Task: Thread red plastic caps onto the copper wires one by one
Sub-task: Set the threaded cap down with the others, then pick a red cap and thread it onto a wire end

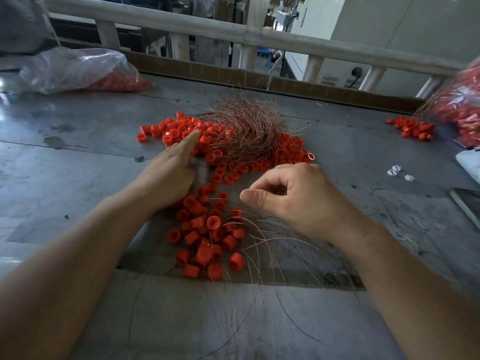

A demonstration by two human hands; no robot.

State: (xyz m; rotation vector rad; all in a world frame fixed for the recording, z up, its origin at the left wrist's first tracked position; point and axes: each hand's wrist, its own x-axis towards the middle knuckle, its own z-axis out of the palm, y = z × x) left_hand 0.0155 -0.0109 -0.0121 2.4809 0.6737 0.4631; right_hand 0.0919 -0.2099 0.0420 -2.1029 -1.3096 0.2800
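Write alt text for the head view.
Two hands work over red plastic caps and a tangle of copper wires on a grey table: the left hand points a forefinger into the caps, the right hand curls above wires. A clear bag of caps lies far left.

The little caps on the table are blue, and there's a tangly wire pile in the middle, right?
Not blue: the head view shows the caps are red. The tangly wire pile is in the middle, as you said.
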